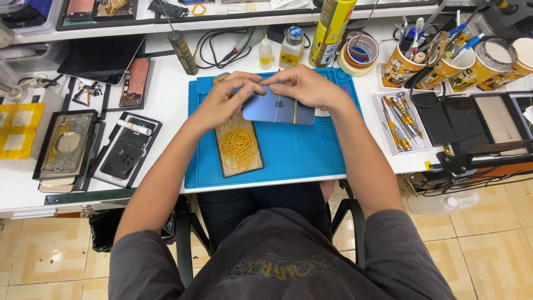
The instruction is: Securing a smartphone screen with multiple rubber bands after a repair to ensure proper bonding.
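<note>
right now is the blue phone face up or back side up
Back side up. The blue phone shows its plain blue rear panel, no screen. Both hands, left and right, hold it over the blue mat, thin bands crossing it.

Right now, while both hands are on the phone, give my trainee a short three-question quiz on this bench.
1. True or false: the blue phone lies flat on the blue mat, untouched.
2. What fills the shallow tray under the left hand?
3. Which side of the mat holds the paper cups of tools: A left, B right?

Key:
1. False; both the left hand and the right hand hold it.
2. Yellow rubber bands.
3. B
</note>
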